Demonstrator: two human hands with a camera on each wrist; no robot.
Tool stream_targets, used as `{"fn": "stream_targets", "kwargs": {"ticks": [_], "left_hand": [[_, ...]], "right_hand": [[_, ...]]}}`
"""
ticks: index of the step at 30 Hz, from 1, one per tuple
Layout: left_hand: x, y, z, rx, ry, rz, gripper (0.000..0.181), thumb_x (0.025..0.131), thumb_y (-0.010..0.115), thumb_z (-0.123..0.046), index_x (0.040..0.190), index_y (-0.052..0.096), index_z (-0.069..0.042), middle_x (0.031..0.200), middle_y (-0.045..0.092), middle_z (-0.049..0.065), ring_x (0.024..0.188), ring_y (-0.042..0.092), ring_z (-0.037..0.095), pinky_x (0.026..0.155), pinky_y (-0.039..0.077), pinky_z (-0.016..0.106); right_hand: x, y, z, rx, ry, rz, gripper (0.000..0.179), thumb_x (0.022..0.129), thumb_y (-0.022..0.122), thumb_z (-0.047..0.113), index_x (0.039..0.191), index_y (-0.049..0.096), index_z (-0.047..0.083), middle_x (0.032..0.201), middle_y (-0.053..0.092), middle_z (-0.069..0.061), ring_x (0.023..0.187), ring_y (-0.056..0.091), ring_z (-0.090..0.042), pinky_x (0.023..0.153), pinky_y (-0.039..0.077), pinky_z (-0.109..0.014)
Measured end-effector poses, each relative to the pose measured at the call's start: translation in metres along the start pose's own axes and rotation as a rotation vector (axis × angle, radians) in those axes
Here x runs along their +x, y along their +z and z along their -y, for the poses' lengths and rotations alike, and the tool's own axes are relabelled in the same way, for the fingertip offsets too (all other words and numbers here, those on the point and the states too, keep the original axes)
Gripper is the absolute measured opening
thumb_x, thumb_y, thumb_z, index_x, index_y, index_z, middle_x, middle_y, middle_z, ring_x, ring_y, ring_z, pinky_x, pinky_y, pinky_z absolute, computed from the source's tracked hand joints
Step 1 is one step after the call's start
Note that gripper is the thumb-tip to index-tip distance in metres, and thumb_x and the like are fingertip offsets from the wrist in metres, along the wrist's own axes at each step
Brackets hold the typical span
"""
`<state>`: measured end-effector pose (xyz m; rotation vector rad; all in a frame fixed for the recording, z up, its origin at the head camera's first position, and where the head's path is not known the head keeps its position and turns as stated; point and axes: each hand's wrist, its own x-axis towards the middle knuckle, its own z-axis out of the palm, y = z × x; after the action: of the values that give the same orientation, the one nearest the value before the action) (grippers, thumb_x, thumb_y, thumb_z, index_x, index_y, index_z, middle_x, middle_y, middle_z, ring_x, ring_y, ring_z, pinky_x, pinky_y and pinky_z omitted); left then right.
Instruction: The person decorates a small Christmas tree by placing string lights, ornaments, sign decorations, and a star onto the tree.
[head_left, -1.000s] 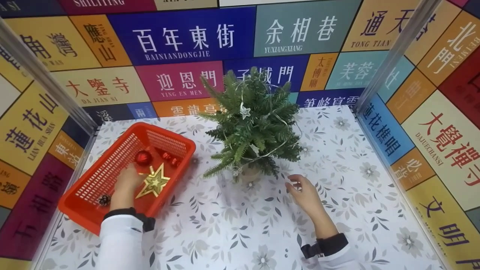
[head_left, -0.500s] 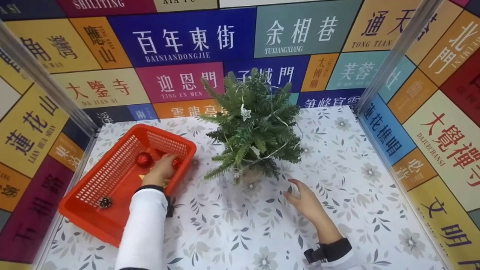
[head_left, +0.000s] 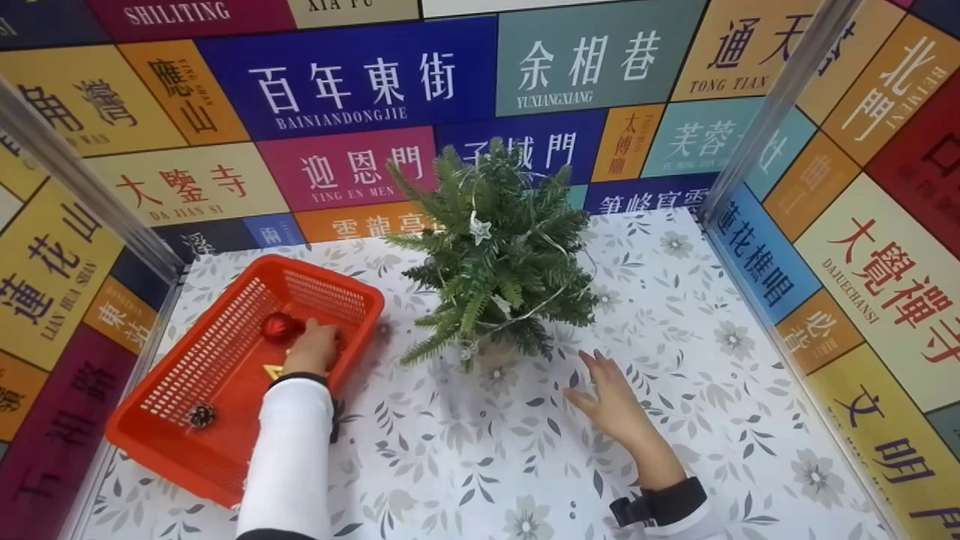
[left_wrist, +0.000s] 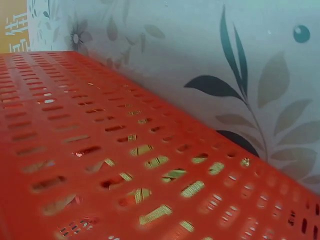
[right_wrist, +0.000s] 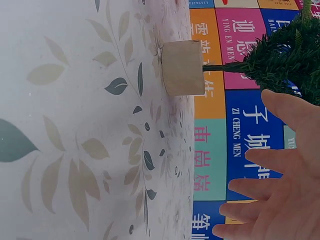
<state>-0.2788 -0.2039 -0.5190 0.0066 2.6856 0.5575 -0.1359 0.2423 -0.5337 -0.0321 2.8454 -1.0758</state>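
My left hand [head_left: 313, 349] reaches down into the red plastic basket [head_left: 176, 463], low at its right side. Its fingertips are hidden in the head view, and I cannot tell whether they grip anything. Beneath the hand, one tip of a gold star [head_left: 274, 371] shows; more gold [left_wrist: 174, 175] glints through the slotted wall in the left wrist view. A shiny red ball ornament [head_left: 277, 327] lies just left of the fingers. To the right, my right hand [head_left: 611, 401] hovers with spread fingers, holding nothing, near a small artificial Christmas tree [head_left: 502, 259].
A pine cone [head_left: 202, 415] lies in the basket's near left part. The tree stands on a pale round base [right_wrist: 183, 67] and carries a wire garland with clear stars [head_left: 480, 228]. Printed panels [head_left: 360, 90] enclose the flower-patterned table [head_left: 450, 457] at back and sides.
My left hand has moved from the basket's middle to its right side, covering most of the gold star and the small red ornaments. My right hand's fingers have spread wider.
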Motion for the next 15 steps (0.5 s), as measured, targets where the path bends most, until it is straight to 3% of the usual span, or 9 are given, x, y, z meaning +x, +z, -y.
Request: {"fn": "stream_targets", "kwargs": {"ticks": [3, 10, 15], "left_hand": [[0.003, 0.001, 0.009, 0.082, 0.050, -0.080, 0.029, 0.090, 0.049, 0.005, 0.115, 0.060, 0.000, 0.119, 0.041, 0.034, 0.101, 0.057, 0.048, 0.091, 0.049, 0.058], [-0.002, -0.010, 0.014, 0.064, -0.087, -0.250, 0.035, 0.096, 0.052, -0.010, 0.131, 0.055, -0.007, 0.122, 0.053, 0.032, 0.111, 0.055, 0.049, 0.089, 0.049, 0.063], [-0.015, -0.023, 0.011, 0.005, -0.104, -0.412, 0.041, 0.095, 0.056, -0.017, 0.135, 0.053, -0.009, 0.126, 0.053, 0.032, 0.118, 0.047, 0.049, 0.095, 0.044, 0.062]], "right_hand": [[-0.001, -0.002, -0.001, 0.000, 0.001, -0.006, 0.069, 0.093, 0.062, 0.030, 0.144, 0.034, -0.007, 0.151, 0.022, -0.036, 0.139, 0.016, -0.056, 0.113, 0.016, -0.066], [-0.001, -0.008, -0.001, 0.052, 0.043, -0.079, 0.062, 0.095, 0.061, 0.024, 0.144, 0.036, -0.004, 0.149, 0.029, -0.033, 0.139, 0.025, -0.051, 0.114, 0.021, -0.063], [-0.003, -0.016, 0.003, 0.111, 0.121, -0.157, 0.051, 0.098, 0.056, 0.025, 0.141, 0.044, 0.002, 0.145, 0.042, -0.026, 0.135, 0.037, -0.044, 0.113, 0.029, -0.057]]}}
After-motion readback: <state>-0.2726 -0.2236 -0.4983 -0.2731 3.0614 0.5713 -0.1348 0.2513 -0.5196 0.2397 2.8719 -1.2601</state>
